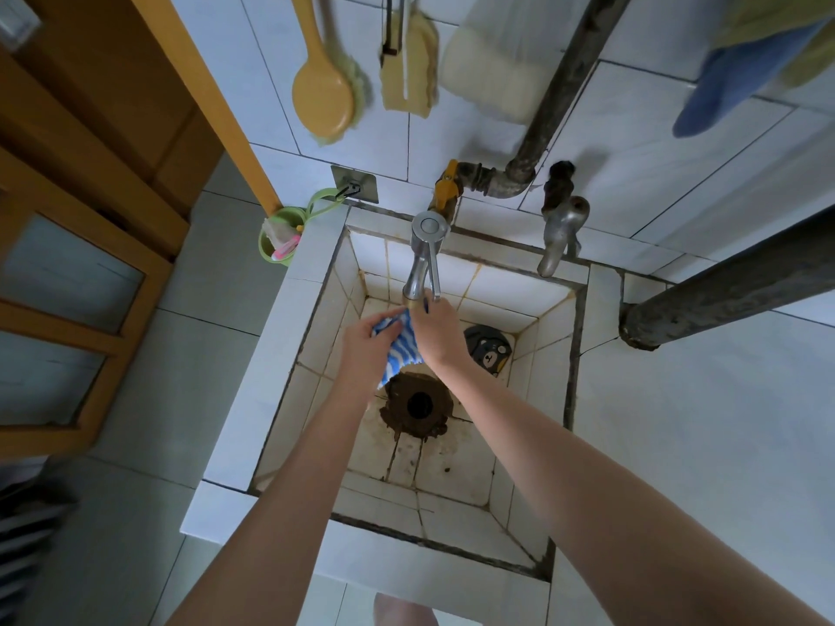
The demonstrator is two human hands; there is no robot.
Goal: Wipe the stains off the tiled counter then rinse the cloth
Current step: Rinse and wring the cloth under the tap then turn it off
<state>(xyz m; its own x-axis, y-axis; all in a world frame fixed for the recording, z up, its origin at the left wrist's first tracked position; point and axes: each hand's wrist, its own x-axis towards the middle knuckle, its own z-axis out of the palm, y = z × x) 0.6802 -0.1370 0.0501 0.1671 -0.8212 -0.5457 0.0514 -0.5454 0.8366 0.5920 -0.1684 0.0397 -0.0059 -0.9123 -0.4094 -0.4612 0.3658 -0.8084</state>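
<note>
A blue and white striped cloth (400,350) hangs over the tiled sink basin (456,467), just under the spout of the steel tap (422,264). My left hand (368,350) grips the cloth's left side and my right hand (436,332) holds its right side, fingers up near the spout. The cloth's lower end dangles above the dark, stained drain hole (419,405). I cannot tell whether water is running. The white tiled counter (705,422) lies to the right of the basin.
A second old tap (560,232) and rusty pipes (723,291) stand at the back right. Brushes (325,88) hang on the wall above. A green cup (280,237) hangs at the sink's left corner. A round bear-print stopper (489,350) lies in the basin.
</note>
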